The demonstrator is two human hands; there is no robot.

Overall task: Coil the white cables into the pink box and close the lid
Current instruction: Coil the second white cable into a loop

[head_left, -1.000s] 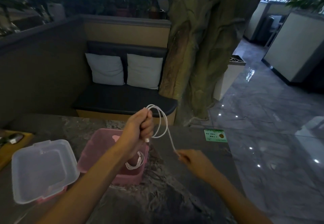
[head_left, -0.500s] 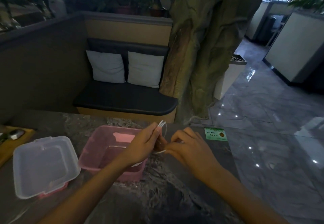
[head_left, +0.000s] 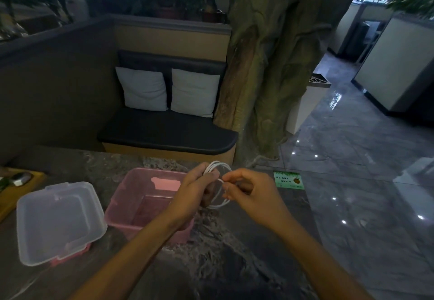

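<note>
A white cable [head_left: 217, 167] is wound into small loops above the right rim of the open pink box [head_left: 131, 196]. My left hand [head_left: 196, 189] grips the loops from the left. My right hand [head_left: 252, 191] pinches the cable's free end at the coil's right side. The clear lid [head_left: 58, 219] lies flat on the table to the left of the box, off it. The inside of the box is partly hidden by my left hand and forearm.
The dark marble table [head_left: 234, 259] ends just right of my right arm, with a shiny floor beyond. A green card [head_left: 288, 179] lies near the far right edge. A wooden tray [head_left: 14, 189] sits at the far left. A bench with two cushions stands behind.
The long loose loop has been wound into a small tight coil. My right hand moved from lower right up to the coil, beside my left hand. The view tilted slightly.
</note>
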